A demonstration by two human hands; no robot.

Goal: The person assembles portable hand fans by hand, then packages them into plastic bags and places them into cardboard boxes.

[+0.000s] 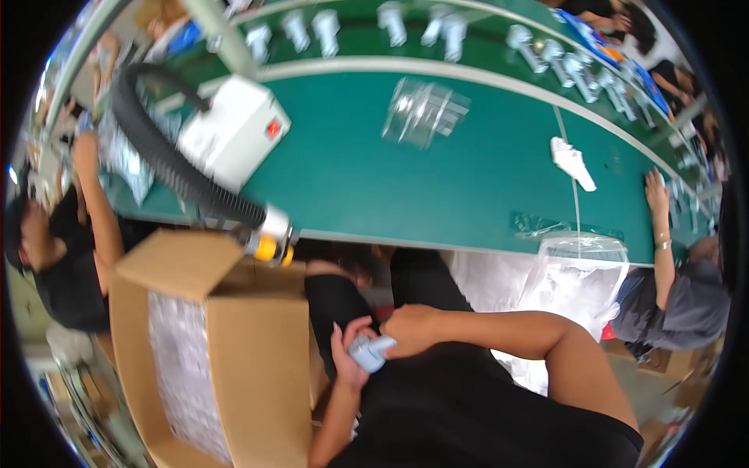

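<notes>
In my lap I hold a light blue-grey device (368, 354) with a wide rounded head and a short handle. My left hand (348, 360) cradles the head from the left, its fingertips pointing upward. The handle end disappears into the curled fingers of my right hand (410, 331). Both hands are below the table's near edge, above my thighs. The exact kind of device cannot be made out.
Left of me stands an open cardboard box (261, 374) with clear plastic packaging. Above it hangs a black hose (164, 160) from a white machine (238, 129). On the green table (335, 179) lie clear trays (425, 113) and a white piece (572, 164). Co-workers sit either side.
</notes>
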